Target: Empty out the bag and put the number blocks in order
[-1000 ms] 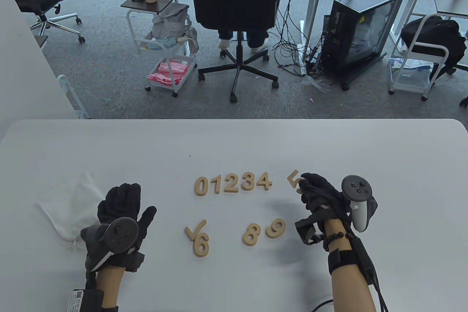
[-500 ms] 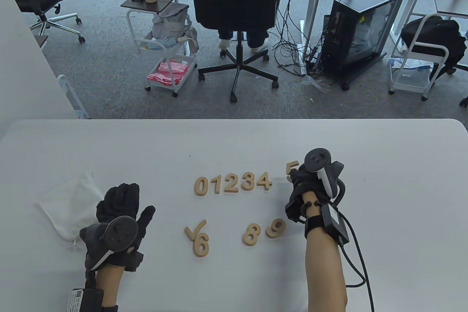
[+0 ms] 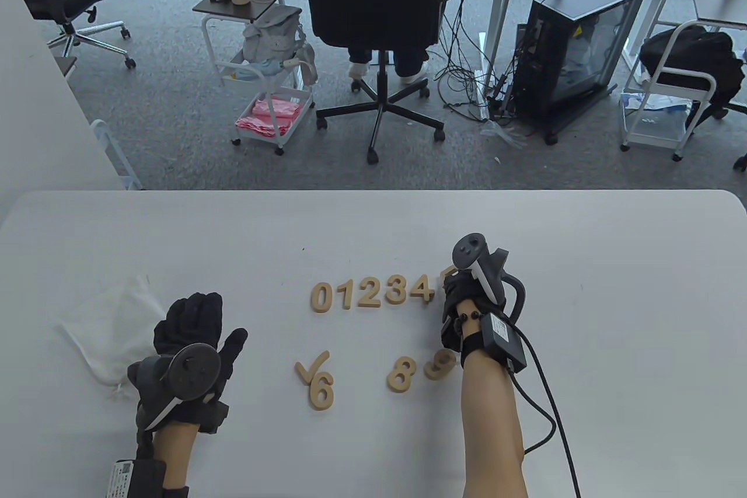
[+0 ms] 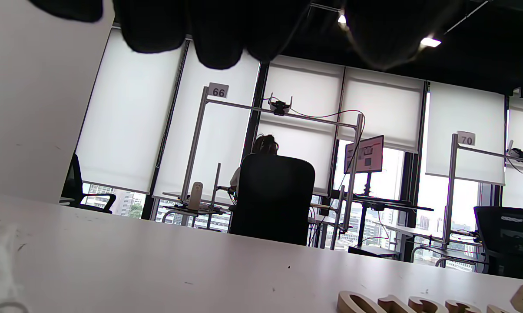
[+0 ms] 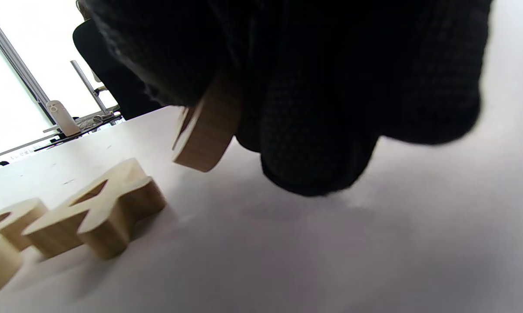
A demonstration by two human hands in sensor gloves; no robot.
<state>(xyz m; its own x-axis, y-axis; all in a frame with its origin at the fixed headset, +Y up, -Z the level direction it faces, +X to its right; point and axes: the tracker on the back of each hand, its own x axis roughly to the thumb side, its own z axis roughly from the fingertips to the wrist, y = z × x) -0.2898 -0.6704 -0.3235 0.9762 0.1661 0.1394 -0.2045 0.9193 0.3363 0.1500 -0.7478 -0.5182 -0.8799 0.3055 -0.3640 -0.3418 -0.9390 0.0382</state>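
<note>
Wooden number blocks 0 to 4 lie in a row on the white table. My right hand holds the 5 block just above the table, right of the 4; in the table view only its corner shows. The 7, 6, 8 and 9 lie nearer me. My left hand rests palm down beside the white bag, holding nothing.
An office chair with a seated person, carts and a computer case stand on the floor beyond the table's far edge. In the left wrist view the row of blocks shows at the bottom right.
My right hand has turned over and carried the 5 block left, to just right of the 4. The left hand and the other blocks have not moved.
</note>
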